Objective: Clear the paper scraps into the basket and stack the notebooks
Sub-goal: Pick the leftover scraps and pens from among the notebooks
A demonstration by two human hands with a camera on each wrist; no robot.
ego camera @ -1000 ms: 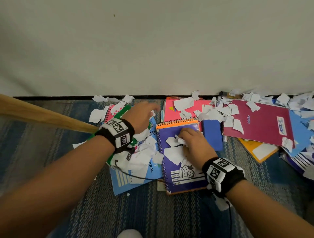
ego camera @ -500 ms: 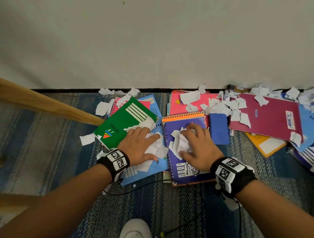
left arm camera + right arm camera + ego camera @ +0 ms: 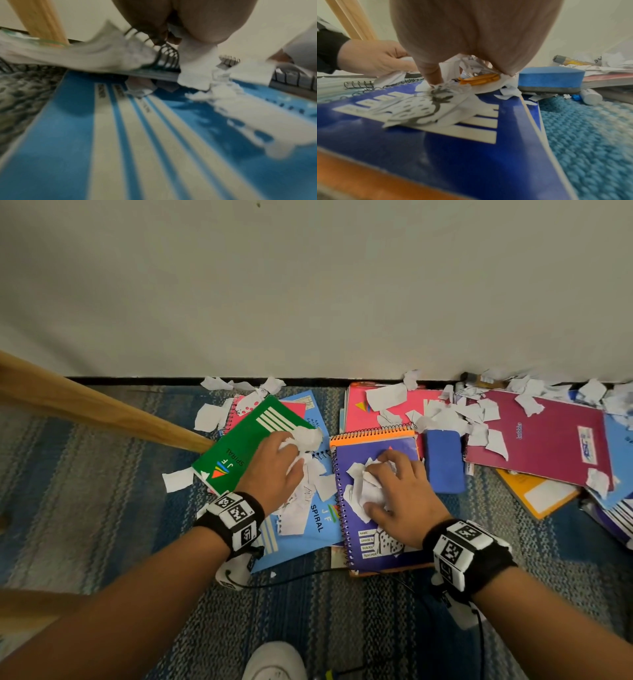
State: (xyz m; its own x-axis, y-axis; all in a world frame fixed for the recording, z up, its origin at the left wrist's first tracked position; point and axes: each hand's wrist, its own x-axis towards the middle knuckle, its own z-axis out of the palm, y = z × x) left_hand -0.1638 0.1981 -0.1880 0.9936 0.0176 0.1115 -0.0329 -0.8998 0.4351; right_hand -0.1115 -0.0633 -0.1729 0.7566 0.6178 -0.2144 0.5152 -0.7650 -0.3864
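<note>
Two hands work low over a litter of notebooks on a blue striped rug (image 3: 102, 508) against a pale wall (image 3: 308, 285). In the head view the left hand (image 3: 270, 470) curls round a wad of scraps (image 3: 305, 440) at the edge of the green notebook (image 3: 246, 446), which lies over a light blue notebook (image 3: 308, 535). The right hand (image 3: 400, 494) bunches more scraps on the purple notebook (image 3: 383, 556). A blue eraser (image 3: 443, 460) sits just beside it; a maroon notebook (image 3: 548, 446), strewn with scraps, lies to the right, cut off by the frame edge. A wooden leg (image 3: 102, 409) slants in from the left. No basket shows

The left wrist view is blurred: fingertips are lost among white paper above the striped light blue cover (image 3: 137, 148)

The right wrist view shows the palm hiding most fingers; one fingertip (image 3: 433, 77) presses crumpled paper onto the purple cover (image 3: 471, 155), the eraser (image 3: 551, 78) beyond
</note>
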